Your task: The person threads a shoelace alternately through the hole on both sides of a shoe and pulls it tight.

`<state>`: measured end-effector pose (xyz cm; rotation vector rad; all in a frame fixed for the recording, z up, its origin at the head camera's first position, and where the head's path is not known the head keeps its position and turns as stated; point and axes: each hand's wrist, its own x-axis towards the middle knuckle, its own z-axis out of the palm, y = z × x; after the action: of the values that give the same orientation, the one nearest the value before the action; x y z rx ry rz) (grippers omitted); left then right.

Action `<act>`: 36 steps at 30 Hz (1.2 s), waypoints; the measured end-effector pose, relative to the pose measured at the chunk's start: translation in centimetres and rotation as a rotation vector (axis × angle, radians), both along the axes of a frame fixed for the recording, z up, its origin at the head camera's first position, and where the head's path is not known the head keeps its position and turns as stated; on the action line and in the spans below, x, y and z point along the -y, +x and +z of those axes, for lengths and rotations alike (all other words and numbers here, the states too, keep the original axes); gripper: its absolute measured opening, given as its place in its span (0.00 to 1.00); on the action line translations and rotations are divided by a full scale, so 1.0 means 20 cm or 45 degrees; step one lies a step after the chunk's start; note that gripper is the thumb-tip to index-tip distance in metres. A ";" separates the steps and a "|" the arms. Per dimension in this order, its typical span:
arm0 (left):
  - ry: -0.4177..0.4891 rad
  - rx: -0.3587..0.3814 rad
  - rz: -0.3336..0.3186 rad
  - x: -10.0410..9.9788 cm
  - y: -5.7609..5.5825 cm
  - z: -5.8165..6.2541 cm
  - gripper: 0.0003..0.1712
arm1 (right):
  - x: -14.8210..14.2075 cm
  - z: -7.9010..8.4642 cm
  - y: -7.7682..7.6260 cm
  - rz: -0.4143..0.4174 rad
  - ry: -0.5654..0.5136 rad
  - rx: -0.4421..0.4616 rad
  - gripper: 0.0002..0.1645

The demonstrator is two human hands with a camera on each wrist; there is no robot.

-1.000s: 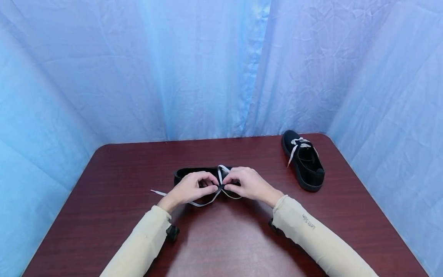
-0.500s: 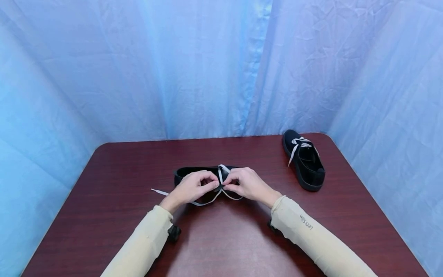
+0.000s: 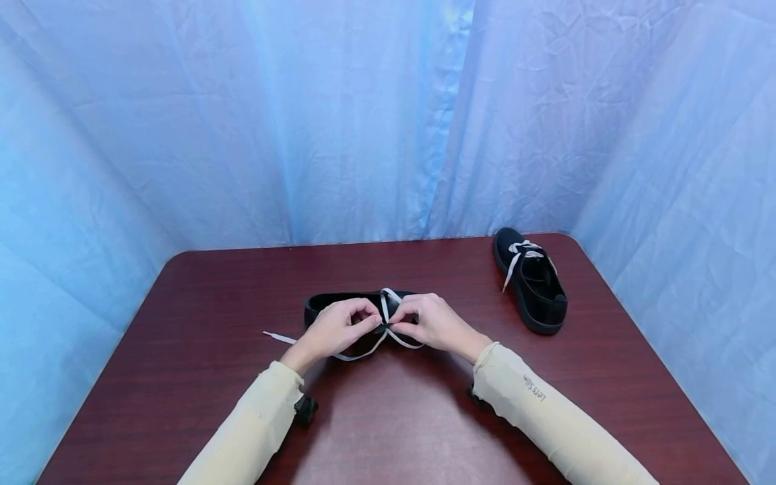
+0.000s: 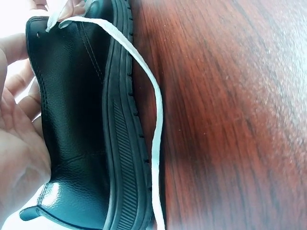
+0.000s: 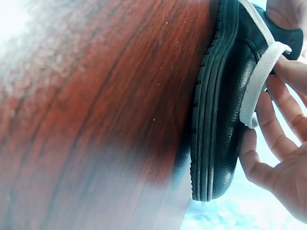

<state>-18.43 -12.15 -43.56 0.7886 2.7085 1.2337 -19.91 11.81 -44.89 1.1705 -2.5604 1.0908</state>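
A black shoe (image 3: 316, 306) with a white shoelace (image 3: 358, 356) stands sideways at the middle of the table, its toe to the right. My left hand (image 3: 333, 327) pinches the edge of the shoe's upper by the eyelets. In the left wrist view its other fingers (image 4: 20, 79) sit behind the shoe's side (image 4: 72, 110). From the right, my right hand (image 3: 438, 325) pinches the shoelace at the front of the opening. Its fingers lie along the toe side (image 5: 225, 143) in the right wrist view, close to a lace loop (image 5: 259, 81). The fingertips partly hide the eyelets.
A second black shoe (image 3: 548, 313) with white laces (image 3: 512, 269) stands near the table's back right corner. One lace end (image 3: 275, 335) lies on the dark red table (image 3: 388, 417) left of my left hand. Pale blue curtains (image 3: 364, 135) hang behind and at both sides.
My left thumb has moved slightly up toward the index finger at the eyelets. Otherwise both hands, the shoe and the lace stay nearly in place.
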 end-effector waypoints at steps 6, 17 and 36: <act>0.047 0.021 0.008 0.01 0.00 -0.01 0.04 | 0.00 0.00 -0.01 0.046 -0.013 0.023 0.03; 0.141 -0.029 0.118 0.03 -0.02 -0.02 0.05 | 0.00 -0.01 -0.04 0.070 0.009 0.044 0.02; -0.157 -0.636 0.222 0.11 -0.02 0.16 0.08 | -0.01 0.00 -0.05 0.022 0.093 0.001 0.04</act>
<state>-18.90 -14.27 -40.38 0.9729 3.2749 0.9879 -20.82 11.93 -44.89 1.2111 -2.6160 1.0098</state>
